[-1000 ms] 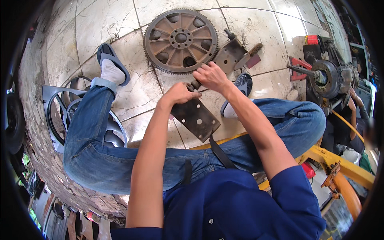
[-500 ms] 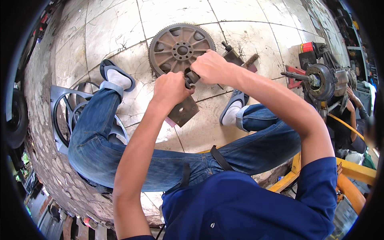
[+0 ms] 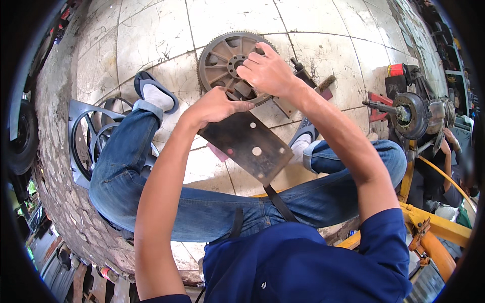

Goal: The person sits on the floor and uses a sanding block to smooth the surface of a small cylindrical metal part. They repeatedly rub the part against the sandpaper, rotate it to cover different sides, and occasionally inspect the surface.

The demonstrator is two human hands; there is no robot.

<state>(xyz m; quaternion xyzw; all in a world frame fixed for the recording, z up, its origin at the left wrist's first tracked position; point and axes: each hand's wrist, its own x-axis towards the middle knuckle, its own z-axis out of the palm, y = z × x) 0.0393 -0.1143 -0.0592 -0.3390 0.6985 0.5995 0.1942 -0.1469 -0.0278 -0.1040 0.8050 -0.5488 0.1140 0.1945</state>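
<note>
Metal plate (image 3: pixel 247 144): where?

Over the tiled floor (image 3: pixel 156 40), upper edge gripped by the left hand (image 3: pixel 214 107), which hides that end.

Right hand (image 3: pixel 268 76)?

Curled near a dark fitting (image 3: pixel 244 90); finger contact hidden, grasp can't be told. Toothed wheel (image 3: pixel 222 66) behind, partly covered.

Changed?

Half a second ago the plate looked foreshortened; now its broad, holed face shows.

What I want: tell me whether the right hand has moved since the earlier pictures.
Yes, forward: judged against the toothed wheel, the right hand has shifted from its near side toward its hub.
</note>
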